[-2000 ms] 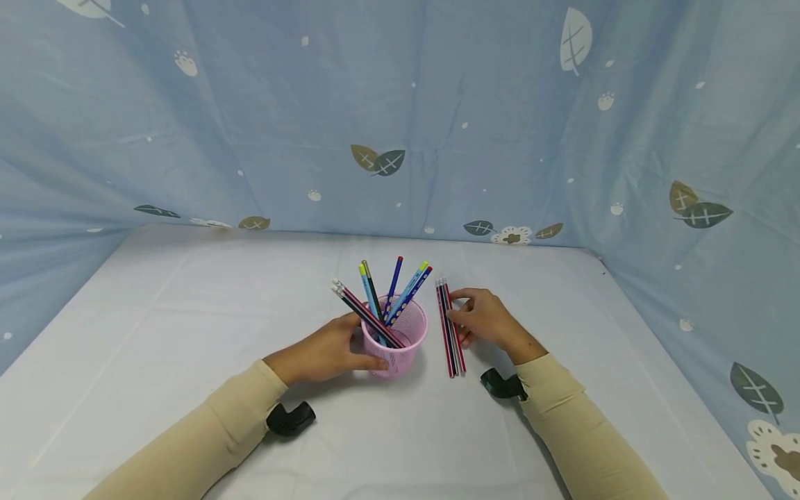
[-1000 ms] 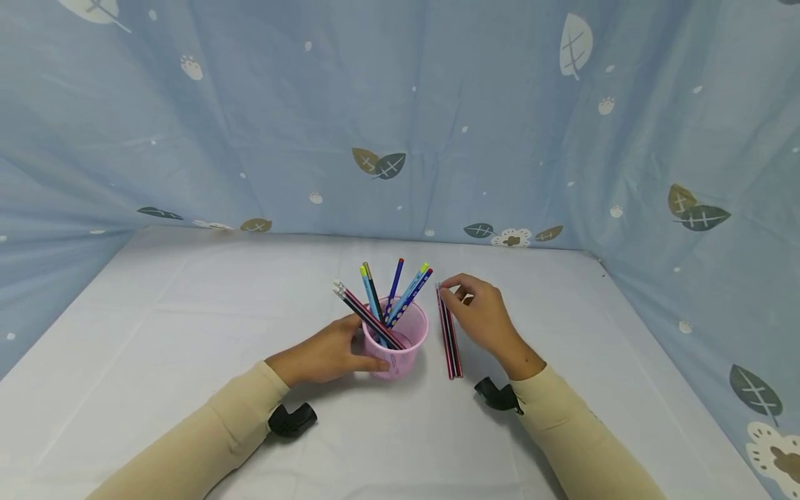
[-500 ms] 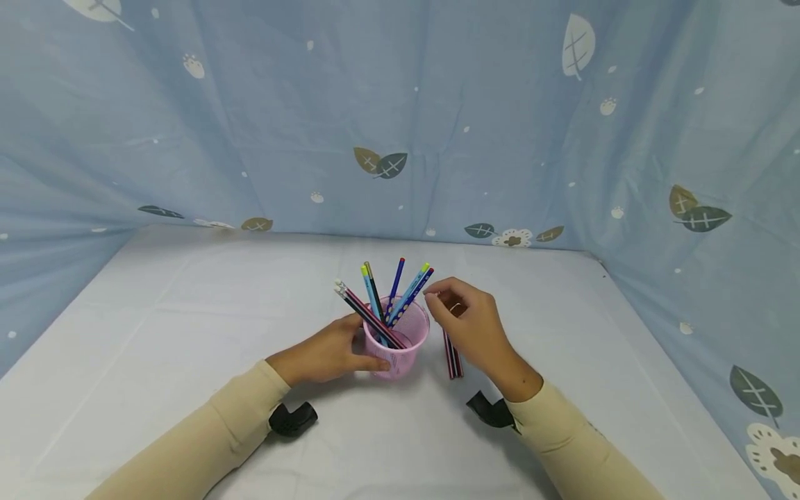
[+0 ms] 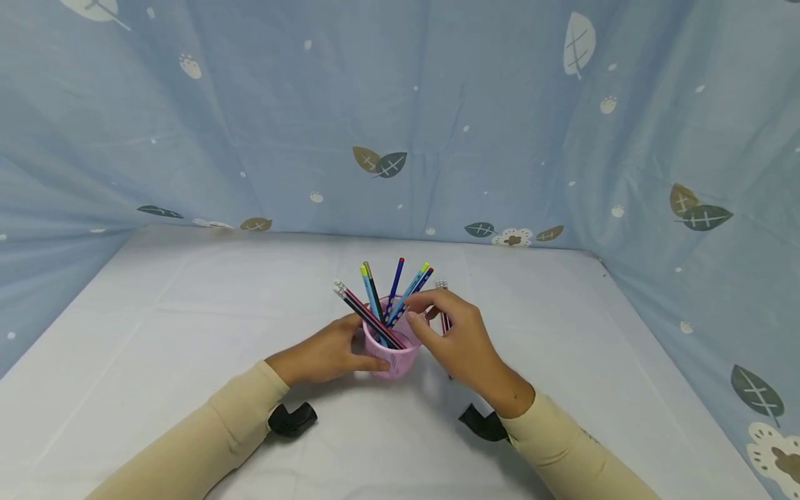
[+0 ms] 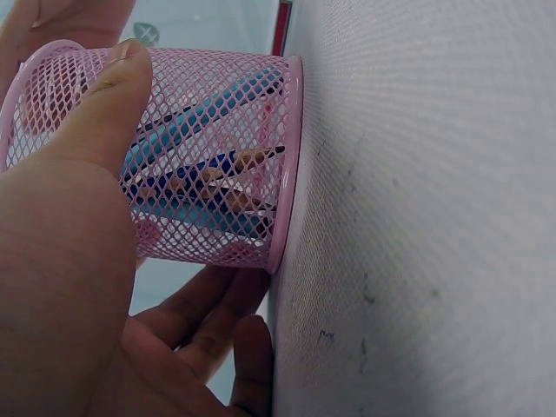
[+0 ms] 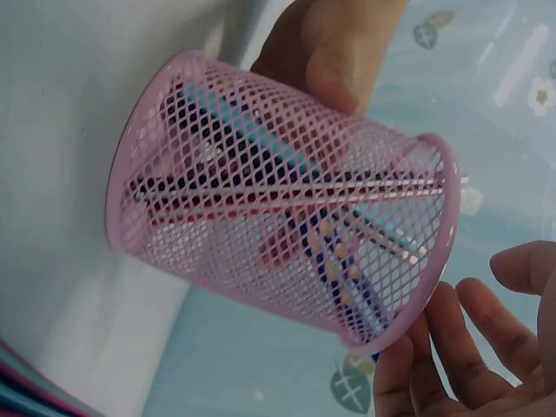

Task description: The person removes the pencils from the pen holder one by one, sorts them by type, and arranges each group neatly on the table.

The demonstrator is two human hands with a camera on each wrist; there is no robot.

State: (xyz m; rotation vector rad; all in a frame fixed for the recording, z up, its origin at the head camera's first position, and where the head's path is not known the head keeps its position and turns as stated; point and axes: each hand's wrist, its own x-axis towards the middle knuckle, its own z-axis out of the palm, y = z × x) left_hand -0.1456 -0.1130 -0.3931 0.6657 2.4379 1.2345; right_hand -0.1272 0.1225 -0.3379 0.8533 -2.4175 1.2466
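Observation:
My left hand [image 4: 325, 351] grips a pink mesh pencil cup [image 4: 400, 361] standing on the table, its thumb [image 5: 109, 113] lying along the near side of the mesh. Several pencils [image 4: 375, 321] lean inside: light blue, dark blue, black, and some striped red and black with white ends. At the cup's right rim is my right hand [image 4: 459, 340], fingers bent and thumb apart. The right wrist view shows its fingertips at the rim with nothing between thumb and fingers. Several striped pencils [image 4: 445, 321] lie on the table, partly hidden behind the right hand.
A white cloth covers the table [image 4: 219, 305]. Behind and to the right hangs a light blue curtain [image 4: 487, 104] with leaf prints. Black wrist devices [image 4: 292, 420] sit under both beige sleeves [image 4: 194, 430], close to the tabletop.
My right hand has moved from the lying pencils, up to their white ends, then left to the cup's rim. The left hand and cup have stayed in place.

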